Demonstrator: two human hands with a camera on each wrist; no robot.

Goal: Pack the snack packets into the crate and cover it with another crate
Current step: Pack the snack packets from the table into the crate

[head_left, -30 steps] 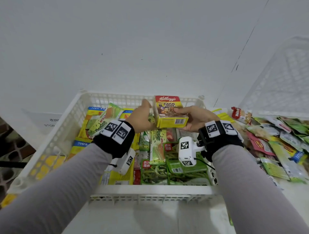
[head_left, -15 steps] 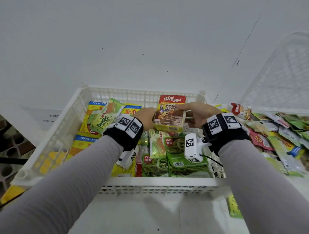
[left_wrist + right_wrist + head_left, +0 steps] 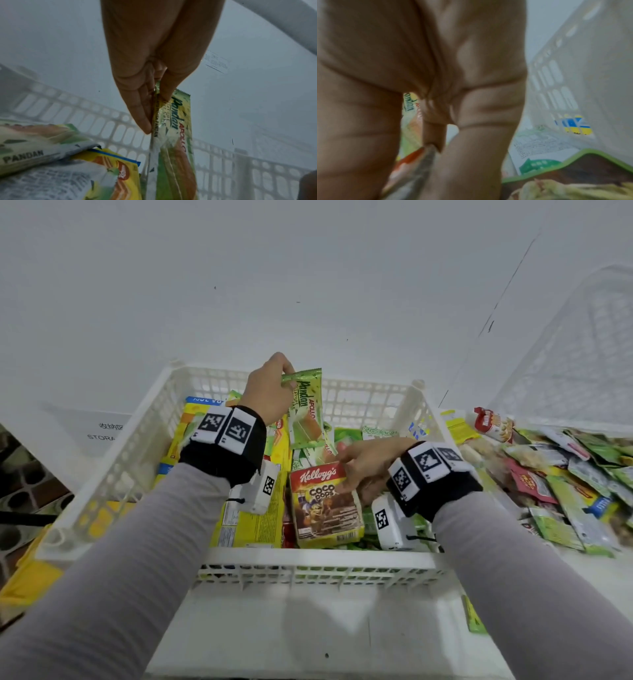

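In the head view my left hand pinches the top edge of a green Pandan wafer packet and holds it hanging upright over the far half of the white crate. The left wrist view shows thumb and fingers of that left hand clamped on the Pandan packet. My right hand grips the upper right corner of a Kellogg's Coco Pops box, which stands tilted on packets near the crate's front wall. The right wrist view is blurred, with the right hand curled round the box edge.
Yellow wafer packets and green packets fill the crate's floor. A loose pile of snack packets lies on the table to the right. A second white crate stands tilted behind that pile. A white wall rises behind the crate.
Both hands held the Coco Pops box over the crate's middle. The box has come down to the front, the left hand let go and now lifts a Pandan packet.
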